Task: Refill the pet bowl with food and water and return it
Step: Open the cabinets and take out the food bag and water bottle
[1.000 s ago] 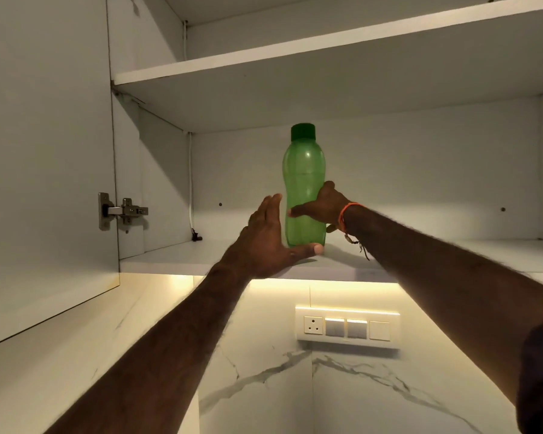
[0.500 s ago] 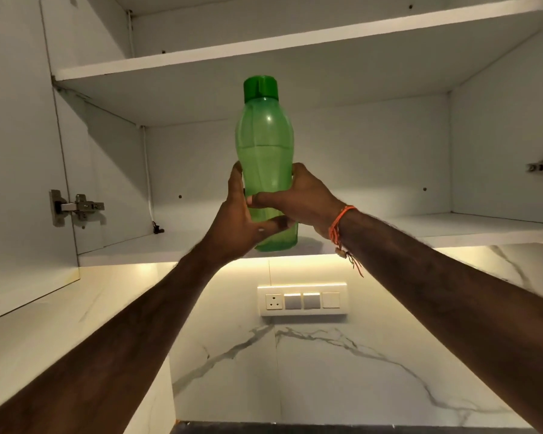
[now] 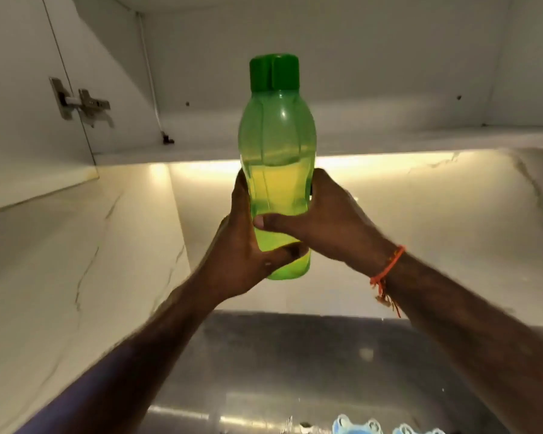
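Above the steel counter (image 3: 295, 355), clear of the cabinet shelf edge (image 3: 420, 142): green bottle (image 3: 276, 136) upright, long axis vertical, cap (image 3: 274, 72) still on. Left hand (image 3: 242, 255) and right hand (image 3: 323, 223) both wrapped round lower half. Pet bowl (image 3: 358, 426) probably at counter's near edge, blurred.

Home kitchen, wall cabinet (image 3: 29, 89), marble backsplash (image 3: 420, 230), countertop (image 3: 295, 371)
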